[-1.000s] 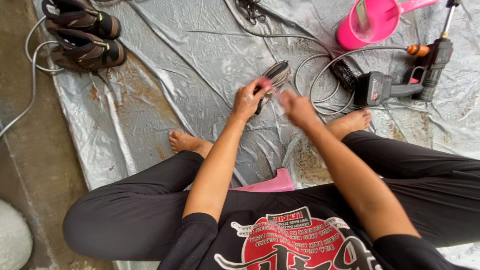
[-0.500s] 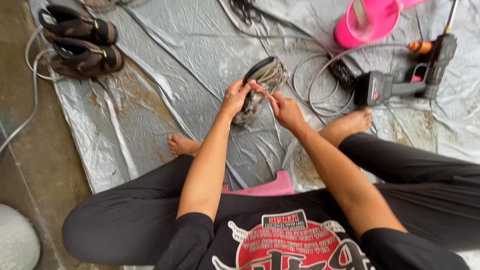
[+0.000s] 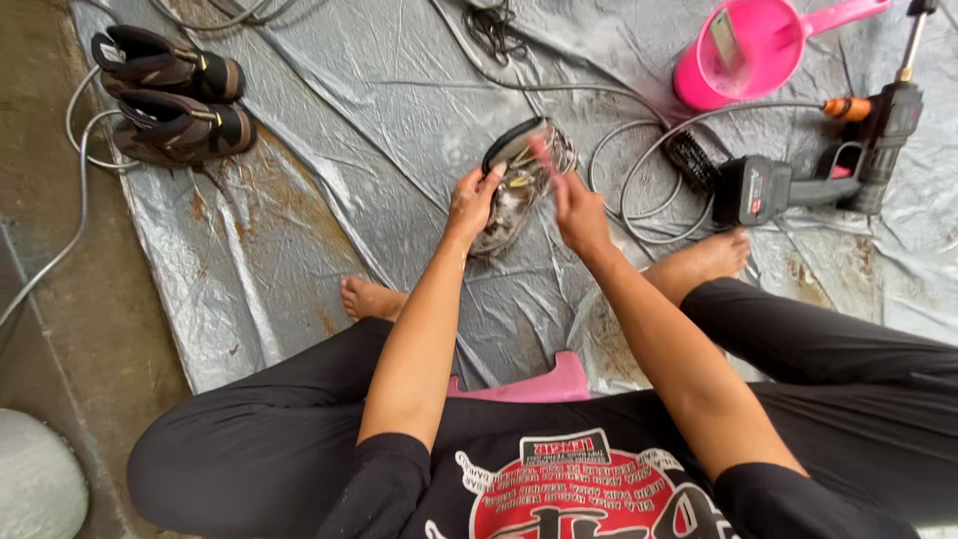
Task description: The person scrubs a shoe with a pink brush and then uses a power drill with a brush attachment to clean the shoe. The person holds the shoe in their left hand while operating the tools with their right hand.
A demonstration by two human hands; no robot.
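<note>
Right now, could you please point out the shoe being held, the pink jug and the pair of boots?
Shoe [image 3: 504, 205]: head view, on its soapy side, beside the left hand.
Pink jug [image 3: 743, 55]: head view, on its inner wall.
Pair of boots [image 3: 180, 125]: head view, on the nearer boot's upper.

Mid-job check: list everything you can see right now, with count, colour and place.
shoe: 1, dark and soapy, held up at centre
small brush: 1, pinkish, against the shoe, blurred
boots: 2, brown and black, upper left on the tarp
tarp: 1, silver-grey, covering the ground
jug: 1, pink, top right
spray gun: 1, black and grey with orange fitting, right
hose: 1, grey, coiled at centre right
scrub brush: 1, black, beside the spray gun
left hand: gripping the shoe
right hand: holding the small brush
</note>
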